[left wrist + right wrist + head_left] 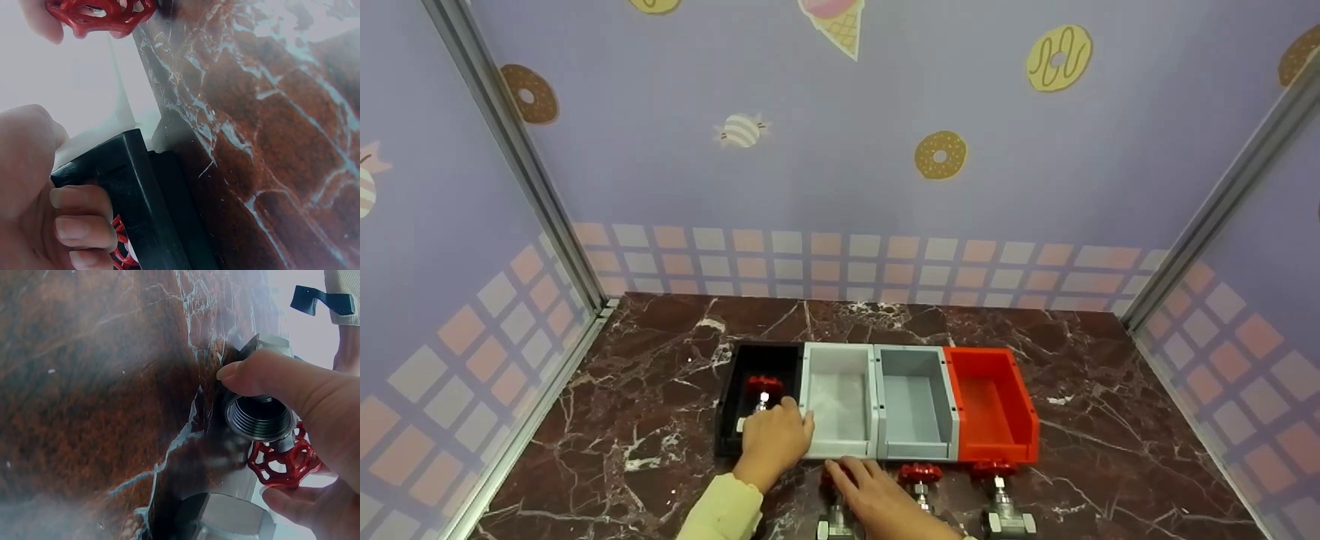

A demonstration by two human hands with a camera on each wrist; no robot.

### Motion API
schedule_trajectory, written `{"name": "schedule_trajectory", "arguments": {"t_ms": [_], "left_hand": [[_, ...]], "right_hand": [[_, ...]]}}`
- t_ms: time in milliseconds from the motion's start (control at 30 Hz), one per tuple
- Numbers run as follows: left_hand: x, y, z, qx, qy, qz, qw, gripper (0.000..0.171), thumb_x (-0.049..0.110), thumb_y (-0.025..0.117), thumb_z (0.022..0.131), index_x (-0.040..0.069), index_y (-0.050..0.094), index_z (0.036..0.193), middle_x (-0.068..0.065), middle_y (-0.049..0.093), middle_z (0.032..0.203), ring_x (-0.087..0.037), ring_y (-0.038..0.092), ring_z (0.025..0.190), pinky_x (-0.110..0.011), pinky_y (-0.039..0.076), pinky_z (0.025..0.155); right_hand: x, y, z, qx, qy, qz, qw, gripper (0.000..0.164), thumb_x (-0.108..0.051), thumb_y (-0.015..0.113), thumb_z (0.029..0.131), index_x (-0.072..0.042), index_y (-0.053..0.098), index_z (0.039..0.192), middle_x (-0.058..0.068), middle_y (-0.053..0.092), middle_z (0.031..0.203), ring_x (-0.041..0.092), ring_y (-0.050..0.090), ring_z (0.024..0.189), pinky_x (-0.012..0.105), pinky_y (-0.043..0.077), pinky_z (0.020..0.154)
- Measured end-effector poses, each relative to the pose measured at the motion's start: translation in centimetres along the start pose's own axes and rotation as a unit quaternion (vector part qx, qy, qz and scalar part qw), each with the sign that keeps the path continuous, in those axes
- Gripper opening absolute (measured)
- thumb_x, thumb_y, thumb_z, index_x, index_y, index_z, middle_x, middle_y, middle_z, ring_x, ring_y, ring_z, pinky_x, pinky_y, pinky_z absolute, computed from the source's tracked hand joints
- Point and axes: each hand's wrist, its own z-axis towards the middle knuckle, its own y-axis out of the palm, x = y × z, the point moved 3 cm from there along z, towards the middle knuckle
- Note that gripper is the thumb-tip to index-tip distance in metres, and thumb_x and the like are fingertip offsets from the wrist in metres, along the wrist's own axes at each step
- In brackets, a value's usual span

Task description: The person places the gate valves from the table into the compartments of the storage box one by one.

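Note:
In the head view my left hand reaches over the front of the black bin. Its curled fingers grip a metal valve with a red handwheel inside that bin; the palm hides much of the valve's body. My right hand holds a second valve on the stone-patterned table, in front of the white bin. From the right wrist, the thumb lies across its threaded body, and other fingers touch the red handwheel.
A grey bin and a red bin continue the row rightward. Two more red-wheeled valves, a nearer one and a farther one, lie to the right of my right hand. Patterned walls enclose the table.

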Motion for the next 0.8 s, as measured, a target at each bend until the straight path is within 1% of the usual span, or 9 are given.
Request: {"name": "schedule_trajectory", "arguments": {"t_ms": [67,167,367,433,500,567,600,700,800], "left_hand": [[0.0,0.0,0.0,-0.003,-0.002,-0.001,1.0,0.037,0.039,0.055,0.084,0.004,0.055,0.074,-0.013,0.059,0.058,-0.031,0.054,0.046,-0.044,0.039,0.043],[0.0,0.1,0.0,-0.005,-0.004,0.0,1.0,0.037,0.04,0.055,0.084,0.004,0.055,0.075,-0.014,0.06,0.059,-0.032,0.055,0.048,-0.044,0.039,0.043],[0.1,0.0,-0.1,0.013,-0.001,0.001,0.9999,0.036,0.038,0.057,0.083,0.004,0.054,0.073,-0.014,0.059,0.058,-0.032,0.055,0.046,-0.044,0.04,0.043],[0.1,0.0,-0.1,0.013,-0.001,0.0,0.9999,0.036,0.038,0.057,0.083,0.004,0.055,0.073,-0.014,0.059,0.058,-0.032,0.055,0.047,-0.044,0.04,0.043],[0.1,0.0,-0.1,0.011,0.0,0.001,0.9999,0.036,0.038,0.056,0.083,0.004,0.055,0.074,-0.014,0.059,0.058,-0.032,0.054,0.046,-0.044,0.04,0.043],[0.1,0.0,-0.1,0.01,0.001,0.001,0.9999,0.036,0.038,0.056,0.084,0.004,0.055,0.074,-0.014,0.058,0.057,-0.032,0.054,0.045,-0.044,0.04,0.043],[0.1,0.0,-0.1,0.01,0.001,0.002,0.9999,0.036,0.039,0.056,0.084,0.004,0.055,0.074,-0.014,0.058,0.057,-0.031,0.054,0.045,-0.044,0.04,0.043],[0.1,0.0,-0.1,0.011,0.003,0.003,0.9999,0.037,0.039,0.056,0.084,0.004,0.055,0.073,-0.013,0.057,0.056,-0.031,0.052,0.044,-0.043,0.04,0.042],[0.0,0.0,-0.1,0.014,0.003,0.0,0.9999,0.037,0.039,0.056,0.084,0.004,0.054,0.072,-0.013,0.057,0.055,-0.031,0.052,0.044,-0.043,0.04,0.042]], "right_hand": [[0.0,-0.1,-0.1,0.013,-0.01,0.002,1.0,0.082,-0.017,0.076,0.065,-0.006,0.036,0.136,0.013,0.046,0.124,0.029,0.053,0.102,0.037,0.051,0.074],[0.1,-0.2,-0.2,0.021,-0.017,0.011,1.0,0.086,-0.016,0.077,0.062,-0.006,0.035,0.136,0.013,0.046,0.124,0.03,0.054,0.103,0.037,0.051,0.076],[0.2,-0.5,-0.3,0.013,-0.015,0.03,0.999,0.088,-0.019,0.077,0.061,-0.005,0.035,0.137,0.014,0.045,0.126,0.03,0.053,0.105,0.037,0.051,0.079],[0.3,-0.6,-0.4,-0.002,-0.002,0.041,0.999,0.088,-0.033,0.077,0.066,-0.005,0.034,0.138,0.014,0.044,0.128,0.03,0.052,0.107,0.038,0.051,0.081],[0.4,-0.7,-0.4,-0.023,0.017,0.06,0.998,0.093,-0.052,0.071,0.069,-0.008,0.031,0.14,0.013,0.042,0.132,0.031,0.05,0.111,0.04,0.05,0.082],[0.5,-0.8,-0.4,-0.043,0.038,0.079,0.995,0.103,-0.071,0.059,0.066,-0.011,0.027,0.143,0.013,0.039,0.135,0.032,0.048,0.116,0.043,0.049,0.083],[0.6,-0.9,-0.5,-0.05,0.046,0.086,0.994,0.106,-0.077,0.053,0.064,-0.013,0.026,0.144,0.012,0.038,0.137,0.032,0.047,0.117,0.044,0.049,0.083],[0.7,-1.1,-0.4,-0.051,0.05,0.095,0.993,0.108,-0.081,0.048,0.063,-0.013,0.025,0.144,0.013,0.037,0.138,0.034,0.046,0.118,0.046,0.049,0.084],[0.8,-1.4,-0.5,-0.041,0.041,0.093,0.994,0.108,-0.08,0.049,0.063,-0.012,0.025,0.144,0.013,0.038,0.137,0.032,0.047,0.117,0.044,0.049,0.085]]}}
